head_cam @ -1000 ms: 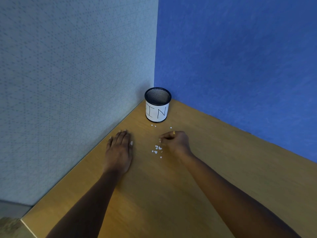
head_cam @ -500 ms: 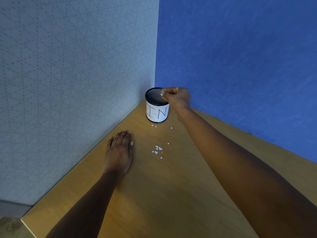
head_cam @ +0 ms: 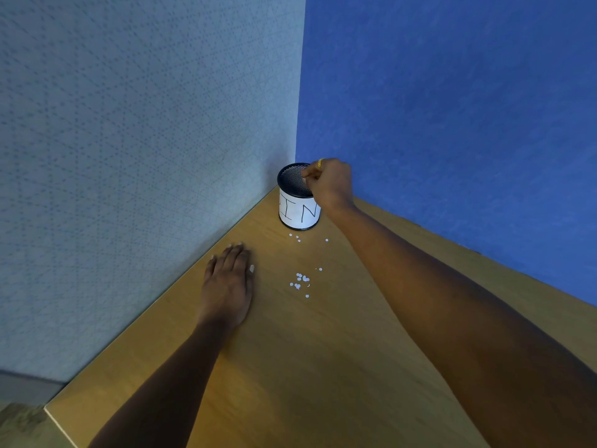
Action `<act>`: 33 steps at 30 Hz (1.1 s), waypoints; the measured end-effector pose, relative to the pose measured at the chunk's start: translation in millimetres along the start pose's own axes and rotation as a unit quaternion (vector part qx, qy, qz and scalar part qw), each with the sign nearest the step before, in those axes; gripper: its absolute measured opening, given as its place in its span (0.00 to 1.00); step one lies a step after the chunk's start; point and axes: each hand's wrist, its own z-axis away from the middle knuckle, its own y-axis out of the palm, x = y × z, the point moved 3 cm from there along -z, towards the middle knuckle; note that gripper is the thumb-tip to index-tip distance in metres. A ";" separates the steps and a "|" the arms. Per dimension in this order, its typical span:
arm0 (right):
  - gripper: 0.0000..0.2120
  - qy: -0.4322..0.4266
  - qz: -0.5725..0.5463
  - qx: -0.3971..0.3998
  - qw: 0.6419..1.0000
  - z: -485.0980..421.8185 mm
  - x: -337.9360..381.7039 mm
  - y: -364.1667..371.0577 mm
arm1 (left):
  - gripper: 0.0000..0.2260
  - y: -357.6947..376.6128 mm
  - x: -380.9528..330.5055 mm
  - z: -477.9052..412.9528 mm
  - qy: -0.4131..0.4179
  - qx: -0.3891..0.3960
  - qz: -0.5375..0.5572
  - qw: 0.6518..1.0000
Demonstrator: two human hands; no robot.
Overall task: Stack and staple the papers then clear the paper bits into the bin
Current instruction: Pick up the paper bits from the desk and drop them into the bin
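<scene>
Right hand [head_cam: 329,184]: up at the bin [head_cam: 298,211], fingertips [head_cam: 307,176] bunched in a pinch over the mesh mouth. Cannot tell whether any bit is between them; too small to see.

Change: a second ago this hand was down at the paper bits [head_cam: 300,281], pinching there. Half a second ago it had reached the rim, and it hangs there still. Reading: one pinch-load carried over, drop in hand or just done.

Bin: far corner of the table [head_cam: 323,367], upright.

Remaining: main cluster of bits mid-table, near side of the bin; a few strays just in front of the bin. Clearing is not finished, more trips likely.

Left hand [head_cam: 227,286]: flat, palm down, fingers straight, left of the cluster, not moved.
</scene>
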 end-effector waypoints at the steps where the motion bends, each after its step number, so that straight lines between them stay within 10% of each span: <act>1: 0.07 -0.005 0.001 0.000 1.000 0.2 0.1 -0.4 | 0.31 -0.3 -0.1 0.0 0.001 0.000 0.000 1.000; 20: 0.10 -0.112 0.041 0.023 0.993 32.2 12.3 -7.1 | 0.27 -1.2 -0.2 0.0 0.002 0.001 -0.003 1.000; 33: 0.19 -0.308 0.169 0.245 0.904 152.1 -55.5 14.1 | 0.25 -2.0 -1.2 0.1 0.002 0.006 0.001 1.000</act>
